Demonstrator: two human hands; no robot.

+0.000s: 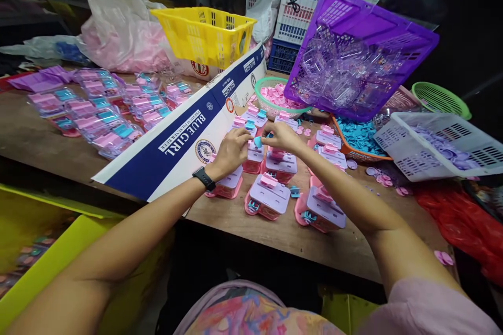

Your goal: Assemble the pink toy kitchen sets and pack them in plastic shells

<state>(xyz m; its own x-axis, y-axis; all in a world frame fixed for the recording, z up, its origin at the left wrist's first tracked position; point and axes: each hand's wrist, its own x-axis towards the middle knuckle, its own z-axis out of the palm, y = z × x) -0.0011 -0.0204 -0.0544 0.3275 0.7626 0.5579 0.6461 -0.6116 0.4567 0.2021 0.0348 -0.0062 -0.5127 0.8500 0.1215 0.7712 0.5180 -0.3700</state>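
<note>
Both my hands meet over a cluster of small pink and lilac toy boxes [269, 198] on the wooden table [275, 233]. My left hand [231, 151], with a black watch on its wrist, is closed in a pinch on a small turquoise piece [258, 142]. My right hand [280, 136] is closed too, its fingertips pinched beside that same piece, above a pink and lilac box [280, 162]. What the right fingers hold is too small to name.
A blue and white cardboard sheet [188, 141] lies at the left, with bagged toy sets [98, 110] beyond it. A tilted purple basket [353, 52], yellow basket [204, 34], white basket [436, 146], orange tray of turquoise parts [357, 138] and a green bowl of pink parts [275, 97] crowd the back.
</note>
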